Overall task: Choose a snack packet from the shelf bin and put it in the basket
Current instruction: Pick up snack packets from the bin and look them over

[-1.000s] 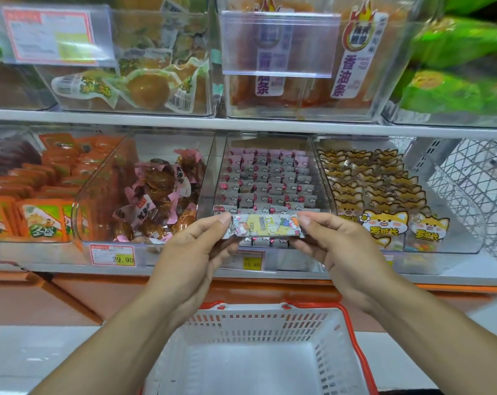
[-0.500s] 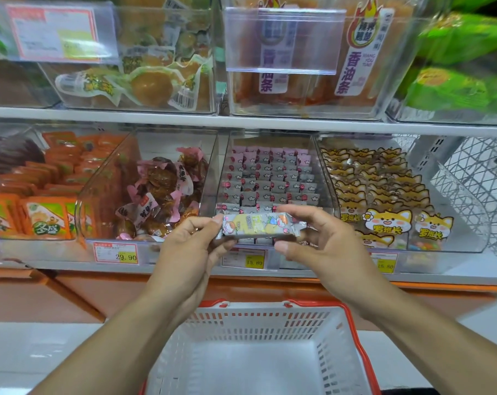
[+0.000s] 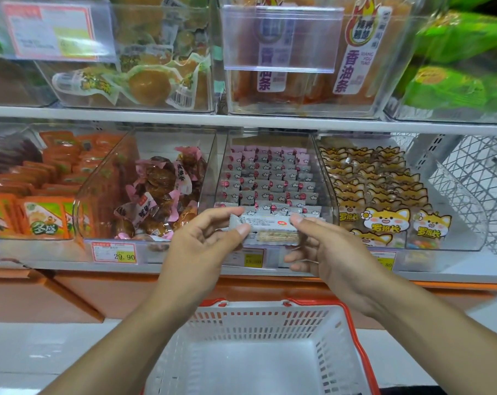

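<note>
Snack packet (image 3: 266, 230) held level before shelf bin (image 3: 270, 178) front edge | left hand (image 3: 201, 252) pinches left end | right hand (image 3: 331, 252) pinches right end | basket (image 3: 258, 323) below

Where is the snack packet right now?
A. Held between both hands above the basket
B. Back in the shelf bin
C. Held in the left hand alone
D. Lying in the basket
A: the left hand and right hand each pinch an end of the snack packet above the basket.

A small white snack packet (image 3: 266, 228) lies level between both hands, in front of the clear shelf bin (image 3: 323, 178) of matching packets, above the white, red-rimmed basket (image 3: 335, 334).
</note>
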Motion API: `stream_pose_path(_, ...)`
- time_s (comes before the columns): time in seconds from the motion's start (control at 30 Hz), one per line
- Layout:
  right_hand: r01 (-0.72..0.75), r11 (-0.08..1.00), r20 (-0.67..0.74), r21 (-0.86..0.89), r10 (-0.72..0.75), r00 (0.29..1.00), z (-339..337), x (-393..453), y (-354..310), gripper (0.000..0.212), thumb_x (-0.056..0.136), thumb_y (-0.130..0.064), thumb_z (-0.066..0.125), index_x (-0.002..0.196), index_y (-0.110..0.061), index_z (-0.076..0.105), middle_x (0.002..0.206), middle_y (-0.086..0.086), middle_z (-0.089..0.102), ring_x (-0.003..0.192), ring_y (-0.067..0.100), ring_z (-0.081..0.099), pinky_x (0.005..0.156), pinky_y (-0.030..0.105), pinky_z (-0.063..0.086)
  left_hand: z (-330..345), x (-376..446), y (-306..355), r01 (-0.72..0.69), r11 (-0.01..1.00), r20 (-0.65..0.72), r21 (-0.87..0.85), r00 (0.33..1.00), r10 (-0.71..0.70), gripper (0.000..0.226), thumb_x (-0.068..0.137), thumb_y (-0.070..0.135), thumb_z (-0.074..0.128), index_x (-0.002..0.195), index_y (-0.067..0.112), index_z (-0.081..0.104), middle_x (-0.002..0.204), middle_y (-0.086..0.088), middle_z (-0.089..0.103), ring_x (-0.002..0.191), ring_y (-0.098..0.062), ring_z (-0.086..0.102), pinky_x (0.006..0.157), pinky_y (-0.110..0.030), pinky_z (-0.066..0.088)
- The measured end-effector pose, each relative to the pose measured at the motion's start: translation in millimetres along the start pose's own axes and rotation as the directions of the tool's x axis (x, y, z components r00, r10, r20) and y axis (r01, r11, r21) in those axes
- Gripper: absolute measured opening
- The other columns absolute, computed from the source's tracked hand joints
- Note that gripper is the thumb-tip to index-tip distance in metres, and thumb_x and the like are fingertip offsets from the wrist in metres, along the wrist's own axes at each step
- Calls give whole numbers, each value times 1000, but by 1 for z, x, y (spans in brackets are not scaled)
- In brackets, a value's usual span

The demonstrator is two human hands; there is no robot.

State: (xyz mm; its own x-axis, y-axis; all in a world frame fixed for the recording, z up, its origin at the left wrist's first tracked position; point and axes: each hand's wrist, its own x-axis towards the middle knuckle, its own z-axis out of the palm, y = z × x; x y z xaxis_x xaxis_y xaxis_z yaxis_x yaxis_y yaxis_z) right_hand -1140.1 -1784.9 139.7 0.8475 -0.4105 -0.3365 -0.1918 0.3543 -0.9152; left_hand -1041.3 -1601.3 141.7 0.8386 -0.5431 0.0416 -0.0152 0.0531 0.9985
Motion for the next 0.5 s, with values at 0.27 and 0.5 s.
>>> stream_pose_path(0.27, 103, 949, 164, -298, -55, 985, -3, -4, 1, 37, 78, -48, 80, 109, -31, 74, 96, -2, 77, 89, 16, 73, 82, 37, 62, -3, 7, -7, 109, 985, -110, -130, 986, -124, 32, 73, 40, 72, 97, 19, 74, 76, -1, 75, 69, -15, 72, 67, -20, 58)
stream_pose_path(0.5, 299, 866, 132, -401, -269, 954, 4, -8, 2, 45, 85, -17, 79, 124, -36, 65, 113, 15, 72, 90, 36, 69, 94, 46, 58, -6, 8, -11, 329, 914, -71, -235, 932, -354, 40, 99, 31, 61, 65, 22, 78, 66, -3, 69, 53, -8, 62, 52, -19, 53)
